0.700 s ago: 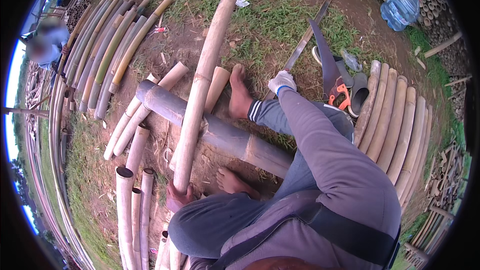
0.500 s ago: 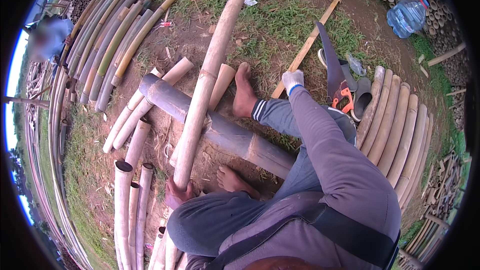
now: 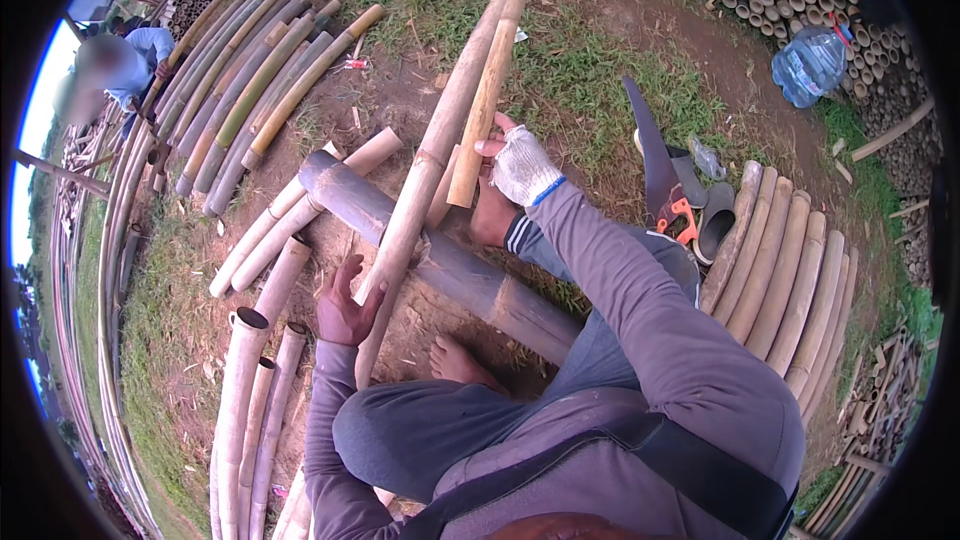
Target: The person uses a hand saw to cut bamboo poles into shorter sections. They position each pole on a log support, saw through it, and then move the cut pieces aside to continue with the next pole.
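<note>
A long pale bamboo pole lies slantwise across a thick dark bamboo log. My bare left hand is beside the pole's near part, fingers and thumb apart, the thumb over its edge. My right hand, in a white glove that leaves fingertips bare, is closed on a yellowish bamboo slat. The slat runs nearly alongside the pole on its right side, its lower end just above the log. My bare feet are on either side of the log.
A handsaw with an orange handle leans by dark shoes on the right. Cut bamboo pieces lie beyond them. More poles lie at the upper left, near another person. A blue water jug stands at upper right.
My right hand has brought the slat leftward from the grass to beside the pole. My left hand has let go of the pole's near end and moved forward along it, fingers spreading.
</note>
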A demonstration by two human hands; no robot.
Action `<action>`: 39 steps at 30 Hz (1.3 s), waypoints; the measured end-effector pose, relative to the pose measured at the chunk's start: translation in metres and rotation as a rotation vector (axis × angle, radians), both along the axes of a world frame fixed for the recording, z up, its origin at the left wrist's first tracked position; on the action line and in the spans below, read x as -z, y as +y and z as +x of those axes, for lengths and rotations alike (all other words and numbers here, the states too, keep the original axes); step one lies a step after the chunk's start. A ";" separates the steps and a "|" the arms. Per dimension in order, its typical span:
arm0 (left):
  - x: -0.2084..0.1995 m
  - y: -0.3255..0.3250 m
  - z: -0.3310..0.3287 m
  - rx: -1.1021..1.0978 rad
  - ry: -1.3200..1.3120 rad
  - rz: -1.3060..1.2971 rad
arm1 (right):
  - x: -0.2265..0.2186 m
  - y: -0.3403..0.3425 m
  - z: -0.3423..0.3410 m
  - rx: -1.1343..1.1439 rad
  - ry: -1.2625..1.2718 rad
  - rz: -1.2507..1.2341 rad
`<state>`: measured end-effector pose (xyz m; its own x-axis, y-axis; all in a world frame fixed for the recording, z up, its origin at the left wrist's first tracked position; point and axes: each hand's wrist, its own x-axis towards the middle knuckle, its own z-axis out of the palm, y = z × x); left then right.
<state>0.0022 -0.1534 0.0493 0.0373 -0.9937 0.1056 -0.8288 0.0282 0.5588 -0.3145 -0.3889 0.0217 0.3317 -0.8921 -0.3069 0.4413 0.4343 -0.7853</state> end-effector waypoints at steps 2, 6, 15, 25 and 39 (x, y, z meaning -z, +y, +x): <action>-0.016 -0.037 -0.016 0.069 0.054 0.043 | -0.003 0.006 0.018 -0.008 -0.056 0.021; -0.030 -0.089 -0.048 0.164 0.099 0.051 | -0.020 0.031 0.053 0.004 -0.067 0.077; -0.008 -0.119 -0.058 0.173 0.571 0.224 | 0.007 0.038 0.078 0.025 -0.022 0.038; 0.008 -0.121 -0.067 0.108 0.254 0.024 | -0.007 0.060 0.105 0.040 0.075 0.105; 0.018 -0.123 -0.063 0.099 0.209 -0.008 | 0.019 0.055 0.110 -0.018 0.193 -0.034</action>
<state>-0.0604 -0.2765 0.0308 -0.0381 -0.9927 0.1141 -0.6878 0.1088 0.7177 -0.2040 -0.3339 0.0030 0.2857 -0.8972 -0.3367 0.2730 0.4129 -0.8689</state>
